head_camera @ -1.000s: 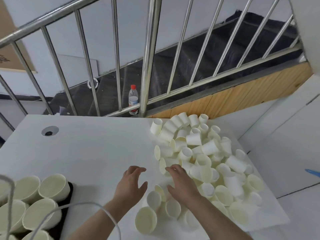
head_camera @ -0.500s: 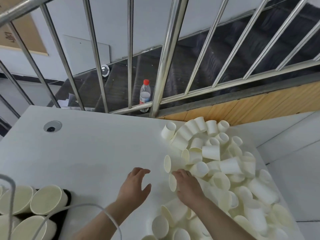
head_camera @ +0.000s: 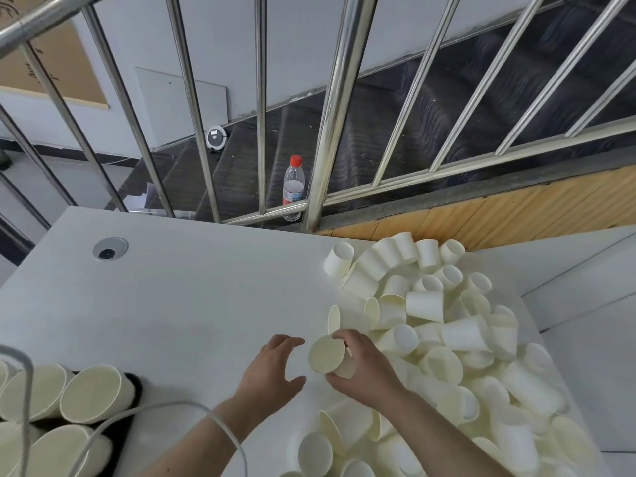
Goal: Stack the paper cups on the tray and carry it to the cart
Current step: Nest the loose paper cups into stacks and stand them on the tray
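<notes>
- White tabletop (head_camera: pixel 192 304) was set against a steel railing (head_camera: pixel 330 108), with dark stairs beyond.
- Loose paper cups (head_camera: pixel 457 339) were heaped over its right side; stacked cups (head_camera: pixel 93 394) lay in a black tray (head_camera: pixel 137 383) at lower left.
- One cup (head_camera: pixel 327 354) was gripped around its wall by the right hand (head_camera: pixel 364 366), mouth turned leftward.
- Left hand (head_camera: pixel 272 366) was held open and empty just beside it.
- Cups were judged light, thin and easily crushed; a gentle hold around the wall below the rim was advised.
</notes>
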